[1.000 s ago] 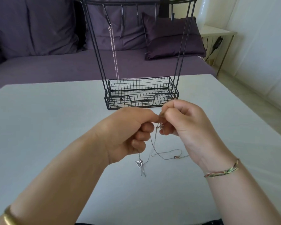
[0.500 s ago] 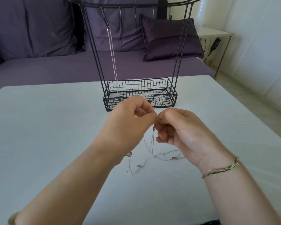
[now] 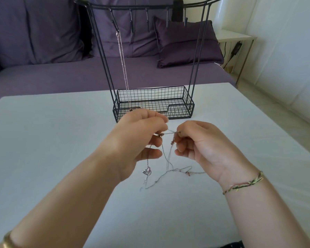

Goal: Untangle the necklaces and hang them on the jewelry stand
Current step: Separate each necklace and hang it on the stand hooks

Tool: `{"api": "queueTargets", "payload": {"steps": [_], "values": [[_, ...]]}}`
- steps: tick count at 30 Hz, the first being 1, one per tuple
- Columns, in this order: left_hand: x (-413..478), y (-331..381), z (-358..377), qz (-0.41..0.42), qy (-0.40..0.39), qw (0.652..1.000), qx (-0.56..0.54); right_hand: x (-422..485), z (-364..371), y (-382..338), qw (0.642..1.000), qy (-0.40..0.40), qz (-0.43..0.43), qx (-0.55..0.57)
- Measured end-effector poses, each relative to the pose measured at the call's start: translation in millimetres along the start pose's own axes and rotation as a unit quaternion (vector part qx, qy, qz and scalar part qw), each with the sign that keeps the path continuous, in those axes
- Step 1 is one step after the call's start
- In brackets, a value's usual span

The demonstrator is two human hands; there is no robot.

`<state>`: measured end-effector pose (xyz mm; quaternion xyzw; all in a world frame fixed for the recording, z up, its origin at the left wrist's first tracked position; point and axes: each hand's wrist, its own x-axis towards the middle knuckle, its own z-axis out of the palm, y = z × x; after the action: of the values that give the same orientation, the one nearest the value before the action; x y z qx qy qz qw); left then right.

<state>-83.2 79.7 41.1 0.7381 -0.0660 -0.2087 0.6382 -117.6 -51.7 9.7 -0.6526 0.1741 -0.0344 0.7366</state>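
One silver chain necklace (image 3: pixel 123 65) hangs on one black wire jewelry stand (image 3: pixel 198 51). Left hand (image 3: pixel 140 140) and right hand (image 3: pixel 202 145), now farther apart, pinch tangled silver chains (image 3: pixel 166 158).

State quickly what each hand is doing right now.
Left hand: pinching the tangled chain.
Right hand: pinching the same chain.

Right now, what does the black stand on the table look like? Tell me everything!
The jewelry stand is thin black metal wire and stands upright on the white table. A curved bar on top carries a row of small hooks. Slim double legs slant down to a mesh basket with a notch cut in its front wall. One silver chain hangs from the leftmost hook into the basket. The other hooks are bare.
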Motion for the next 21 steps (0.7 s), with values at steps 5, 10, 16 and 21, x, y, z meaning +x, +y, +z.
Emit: {"api": "queueTargets", "payload": {"steps": [5, 10, 16, 21], "values": [[-0.8, -2.3, 4.6, 0.042, 0.029, 0.993, 0.110, -0.1, 0.5, 1.1, 1.000, -0.009, -0.004, -0.018], [2.5, -6.6, 3.7, 0.106, 0.103, 0.967, 0.209, -0.9, -0.4, 1.2, 1.000, -0.010, -0.001, -0.026], [7.5, -1.4, -2.4, 0.016, 0.090, 0.994, 0.053, 1.3, -5.8, 3.9, 0.996, 0.008, 0.002, -0.083], [7.2, 2.0, -7.7, -0.013, -0.004, 0.996, -0.087, 2.8, -2.3, 4.4, 0.999, -0.003, 0.034, -0.030]]}}
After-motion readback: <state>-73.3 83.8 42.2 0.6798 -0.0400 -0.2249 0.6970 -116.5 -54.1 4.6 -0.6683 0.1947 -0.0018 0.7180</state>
